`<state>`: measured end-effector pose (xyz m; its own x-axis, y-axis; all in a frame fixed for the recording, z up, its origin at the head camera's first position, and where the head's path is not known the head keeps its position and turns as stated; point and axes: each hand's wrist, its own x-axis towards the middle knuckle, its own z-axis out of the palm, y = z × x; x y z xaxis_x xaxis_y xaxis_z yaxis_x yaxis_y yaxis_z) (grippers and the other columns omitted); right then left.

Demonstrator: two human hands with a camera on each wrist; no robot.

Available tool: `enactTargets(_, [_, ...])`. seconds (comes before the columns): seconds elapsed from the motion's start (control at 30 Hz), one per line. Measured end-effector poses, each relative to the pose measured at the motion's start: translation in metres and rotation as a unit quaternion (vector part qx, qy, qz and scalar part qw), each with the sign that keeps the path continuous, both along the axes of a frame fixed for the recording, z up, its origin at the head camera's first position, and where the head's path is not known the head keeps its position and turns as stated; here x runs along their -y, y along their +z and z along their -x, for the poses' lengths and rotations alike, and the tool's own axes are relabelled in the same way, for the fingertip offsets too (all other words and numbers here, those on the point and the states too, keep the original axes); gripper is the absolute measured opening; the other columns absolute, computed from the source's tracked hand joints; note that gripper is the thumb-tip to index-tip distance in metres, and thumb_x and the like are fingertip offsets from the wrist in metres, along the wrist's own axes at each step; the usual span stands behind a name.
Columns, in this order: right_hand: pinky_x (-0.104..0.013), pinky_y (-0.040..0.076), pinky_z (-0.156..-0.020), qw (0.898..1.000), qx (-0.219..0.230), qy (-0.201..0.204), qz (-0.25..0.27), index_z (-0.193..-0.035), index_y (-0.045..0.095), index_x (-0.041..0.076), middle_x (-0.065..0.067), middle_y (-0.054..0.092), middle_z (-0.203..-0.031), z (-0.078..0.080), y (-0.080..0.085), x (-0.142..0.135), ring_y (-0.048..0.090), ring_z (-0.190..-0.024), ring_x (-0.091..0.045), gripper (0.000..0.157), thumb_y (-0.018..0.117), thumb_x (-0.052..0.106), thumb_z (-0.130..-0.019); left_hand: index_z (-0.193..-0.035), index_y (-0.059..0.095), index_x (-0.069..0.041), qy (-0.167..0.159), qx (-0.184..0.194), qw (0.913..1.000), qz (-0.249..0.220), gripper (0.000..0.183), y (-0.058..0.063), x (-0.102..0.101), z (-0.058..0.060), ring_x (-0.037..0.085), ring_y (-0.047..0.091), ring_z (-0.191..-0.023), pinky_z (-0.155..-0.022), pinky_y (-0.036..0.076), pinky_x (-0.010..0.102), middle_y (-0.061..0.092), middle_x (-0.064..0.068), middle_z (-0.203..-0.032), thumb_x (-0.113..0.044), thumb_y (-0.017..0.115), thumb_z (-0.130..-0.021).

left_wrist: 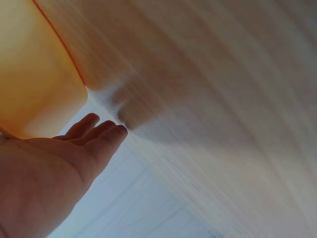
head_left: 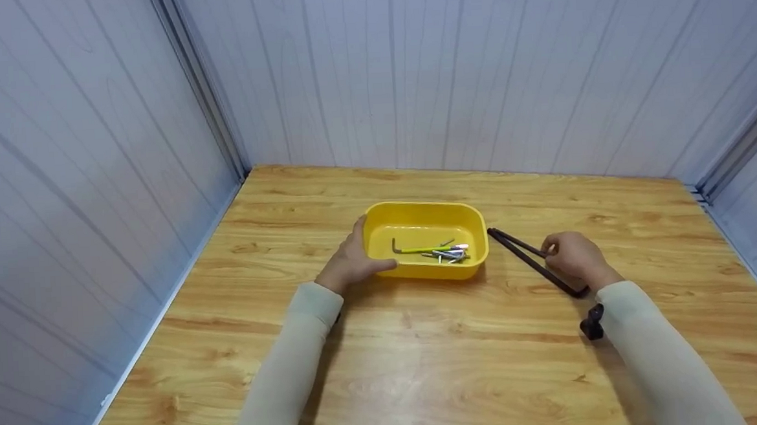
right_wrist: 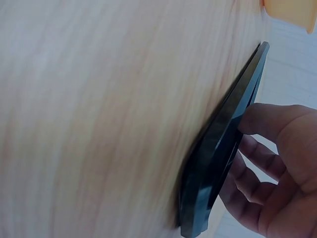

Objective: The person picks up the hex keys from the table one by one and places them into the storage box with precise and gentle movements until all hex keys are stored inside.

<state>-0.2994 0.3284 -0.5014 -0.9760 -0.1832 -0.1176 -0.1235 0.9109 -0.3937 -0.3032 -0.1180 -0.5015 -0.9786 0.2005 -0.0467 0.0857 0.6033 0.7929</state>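
Note:
A yellow plastic box (head_left: pixel 428 273) stands on the wooden table, holding a yellow L-shaped hex key (head_left: pixel 419 250) and several small metal pieces (head_left: pixel 452 256). At its left end is my left hand (head_left: pixel 354 258), the thumb along the front rim and the other fingers by the left wall. The left wrist view shows those fingers (left_wrist: pixel 101 141) extended beside the box. To the right, my right hand (head_left: pixel 574 256) pinches one long bar of a narrow black V-shaped frame (head_left: pixel 530 261). The frame lies low over the table, its pointed end towards the box. My palm hides part of its wide end.
White panelled walls (head_left: pixel 371 77) close off the table's back and sides. The wooden tabletop (head_left: pixel 438 358) reaches towards me in front of the box. A small black device (head_left: pixel 592 322) is strapped at my right wrist.

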Motion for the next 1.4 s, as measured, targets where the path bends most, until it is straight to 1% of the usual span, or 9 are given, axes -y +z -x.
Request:
enactTargets(0.17, [-0.045,0.047,-0.067,1.0,-0.001,-0.005,-0.013,-0.101,0.07,0.006,-0.015,0.067,-0.093,-0.001,0.001,0.003,0.06,-0.076,-0.026,0.02,0.059,0.011,-0.085,-0.155,0.005,-0.02,0.003,0.005,0.9999,0.009,0.121,0.0,0.002,0.0,0.027,0.049,-0.119,-0.105,0.036,0.042,0.042,0.012,-0.145,-0.047,0.083,-0.067])
enactTargets(0.37, [-0.048,0.048,-0.071,0.999,0.0,-0.02,-0.026,-0.109,0.069,0.003,-0.018,0.068,-0.101,-0.002,0.001,0.004,0.062,-0.084,-0.03,0.028,0.06,0.013,-0.084,-0.155,0.006,-0.02,0.003,0.0,1.0,0.008,0.122,0.0,0.003,-0.001,0.026,0.049,-0.116,-0.104,0.036,0.042,0.044,0.011,-0.141,-0.049,0.083,-0.065])
enactTargets(0.5, [-0.049,0.048,-0.071,0.999,-0.001,-0.031,-0.028,-0.111,0.068,0.003,-0.018,0.068,-0.104,-0.003,0.002,0.005,0.063,-0.088,-0.032,0.03,0.059,0.014,-0.085,-0.155,0.006,-0.018,-0.006,-0.004,1.0,-0.002,0.123,-0.001,0.004,-0.001,0.026,0.049,-0.115,-0.105,0.036,0.042,0.046,0.011,-0.139,-0.048,0.084,-0.064])
enactTargets(0.67, [-0.045,0.047,-0.066,0.998,-0.008,-0.048,-0.028,-0.11,0.069,0.004,-0.017,0.068,-0.101,-0.003,0.004,0.006,0.062,-0.083,-0.03,0.029,0.058,0.017,-0.086,-0.155,0.006,-0.017,-0.012,-0.004,0.9998,-0.014,0.125,0.0,0.004,-0.001,0.027,0.05,-0.113,-0.105,0.035,0.042,0.048,0.012,-0.137,-0.048,0.085,-0.063])
enactTargets(0.8, [-0.04,0.045,-0.062,0.998,-0.022,-0.057,-0.018,-0.108,0.069,0.004,-0.015,0.067,-0.095,-0.004,0.007,0.007,0.06,-0.077,-0.027,0.026,0.06,0.02,-0.089,-0.155,0.006,-0.016,-0.012,-0.003,0.9999,-0.012,0.125,0.0,0.004,-0.001,0.027,0.05,-0.114,-0.106,0.035,0.041,0.047,0.011,-0.138,-0.05,0.084,-0.063])
enactTargets(0.9, [-0.039,0.044,-0.062,0.998,-0.034,-0.056,-0.003,-0.108,0.068,0.004,-0.015,0.066,-0.095,-0.005,0.011,0.009,0.059,-0.075,-0.026,0.026,0.06,0.02,-0.09,-0.155,0.006,-0.016,-0.01,-0.003,0.9999,-0.01,0.124,0.0,0.003,-0.002,0.027,0.049,-0.116,-0.106,0.034,0.041,0.047,0.011,-0.139,-0.049,0.084,-0.064])
enactTargets(1.03, [-0.04,0.044,-0.065,0.998,-0.042,-0.057,0.007,-0.11,0.068,0.005,-0.015,0.066,-0.097,-0.006,0.018,0.015,0.058,-0.078,-0.026,0.027,0.056,0.017,-0.089,-0.155,0.006,-0.018,-0.004,0.002,1.0,0.004,0.123,0.001,0.002,-0.001,0.026,0.048,-0.118,-0.106,0.035,0.042,0.045,0.011,-0.141,-0.05,0.083,-0.064])
enactTargets(1.2, [-0.04,0.044,-0.066,0.997,-0.058,-0.053,0.01,-0.11,0.068,0.005,-0.014,0.067,-0.097,-0.002,0.024,0.025,0.059,-0.079,-0.026,0.028,0.054,0.014,-0.088,-0.155,0.005,-0.02,-0.001,0.011,0.9996,0.028,0.124,0.001,0.001,0.0,0.025,0.047,-0.118,-0.106,0.036,0.043,0.043,0.011,-0.143,-0.053,0.081,-0.063])
enactTargets(1.4, [-0.039,0.044,-0.063,0.995,-0.082,-0.045,0.019,-0.11,0.069,0.007,-0.015,0.067,-0.098,0.004,0.029,0.036,0.059,-0.077,-0.027,0.027,0.053,0.016,-0.09,-0.155,0.006,-0.021,0.001,0.007,0.9996,0.026,0.125,0.001,0.0,0.001,0.024,0.047,-0.12,-0.107,0.034,0.043,0.043,0.01,-0.145,-0.052,0.082,-0.062])
